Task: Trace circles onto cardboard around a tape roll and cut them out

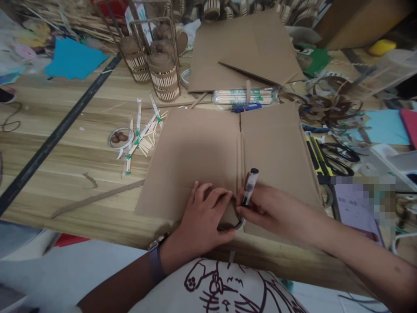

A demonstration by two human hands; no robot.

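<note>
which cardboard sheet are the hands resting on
The near cardboard sheet at the table's front edge: the left hand lies on it and the right hand, holding a marker, touches it. The far cardboard sheets lie behind, untouched.

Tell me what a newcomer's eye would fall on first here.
Centre front, the left hand presses a round ring onto the flat brown cardboard, while the right hand holds a black marker at its edge. Behind, at top left, stand slatted bamboo baskets near a bright blue sheet.

The left hand (pixel 204 218) covers most of the ring (pixel 240 223) (marker (pixel 250 184) tip unseen).
</note>
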